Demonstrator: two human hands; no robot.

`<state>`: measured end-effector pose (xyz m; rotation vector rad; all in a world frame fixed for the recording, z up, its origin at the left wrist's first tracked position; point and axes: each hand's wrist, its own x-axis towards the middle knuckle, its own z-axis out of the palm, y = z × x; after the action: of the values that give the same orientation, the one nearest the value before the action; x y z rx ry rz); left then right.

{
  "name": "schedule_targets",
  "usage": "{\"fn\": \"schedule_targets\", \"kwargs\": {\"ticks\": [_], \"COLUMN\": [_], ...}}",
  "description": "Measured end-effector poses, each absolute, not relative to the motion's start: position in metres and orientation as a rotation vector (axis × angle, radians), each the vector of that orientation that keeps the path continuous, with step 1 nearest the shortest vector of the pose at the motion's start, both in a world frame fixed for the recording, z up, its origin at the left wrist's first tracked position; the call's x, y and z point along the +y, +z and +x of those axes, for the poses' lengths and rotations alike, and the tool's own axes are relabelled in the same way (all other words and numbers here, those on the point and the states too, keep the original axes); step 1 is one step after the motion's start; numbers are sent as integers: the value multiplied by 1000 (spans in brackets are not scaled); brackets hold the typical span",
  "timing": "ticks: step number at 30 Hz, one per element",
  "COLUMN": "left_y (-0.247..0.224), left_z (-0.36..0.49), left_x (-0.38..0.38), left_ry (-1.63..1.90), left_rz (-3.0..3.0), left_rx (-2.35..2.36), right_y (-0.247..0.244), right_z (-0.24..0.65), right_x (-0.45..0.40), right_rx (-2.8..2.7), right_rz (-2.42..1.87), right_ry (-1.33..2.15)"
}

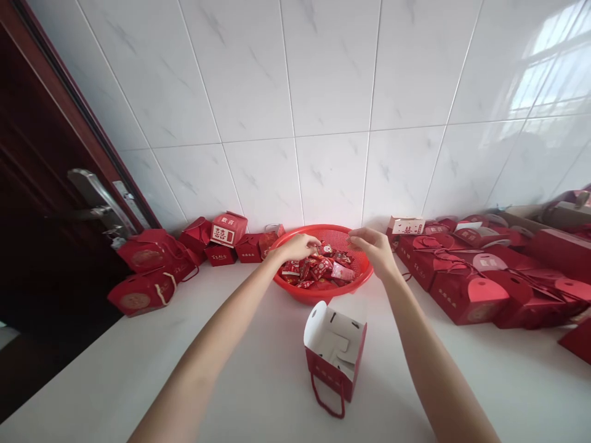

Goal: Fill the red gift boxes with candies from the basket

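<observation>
Over the left side of a red plastic basket (307,298), my left hand (299,246) has its fingers bent and drawn together above the sweets. Whatever lies between its fingertips, if anything, is too small to make out. My right hand (375,247) is at the basket's right rim, thumb and fingers curved with a small gap and nothing visible between them. Wrapped sweets (318,269), mostly red with some pink, fill the bottom of the basket. In front of it stands a red gift box (330,372), its top open, white inside, with a red cord handle hanging down its near side.
Several closed red gift boxes (148,289) are grouped on the left, with smaller ones (229,229) along the wall. Many more red boxes (466,295) crowd the right. A dark door (41,154) with a metal handle borders the white tabletop (221,394).
</observation>
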<state>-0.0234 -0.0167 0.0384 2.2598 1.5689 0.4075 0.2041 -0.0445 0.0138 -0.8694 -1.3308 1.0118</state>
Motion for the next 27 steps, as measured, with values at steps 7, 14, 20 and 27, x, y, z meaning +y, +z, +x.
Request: {"fn": "schedule_targets", "kwargs": {"ticks": [7, 14, 20, 27], "left_y": [13, 13, 13, 4], "left_z": [-9, -6, -7, -13], "left_x": [8, -9, -18, -17], "left_ry": [273, 73, 201, 526], "left_rz": [2270, 2302, 2324, 2232], "left_rx": [1528, 1408, 1510, 1489], "right_y": [-16, -21, -21, -17], "right_z": [194, 194, 194, 190], "right_x": [-26, -21, -22, -26], "right_rx": [-1310, -1452, -1721, -2074], "right_rz": [-962, -1023, -1101, -1324], "right_ry": [969, 920, 902, 774]}}
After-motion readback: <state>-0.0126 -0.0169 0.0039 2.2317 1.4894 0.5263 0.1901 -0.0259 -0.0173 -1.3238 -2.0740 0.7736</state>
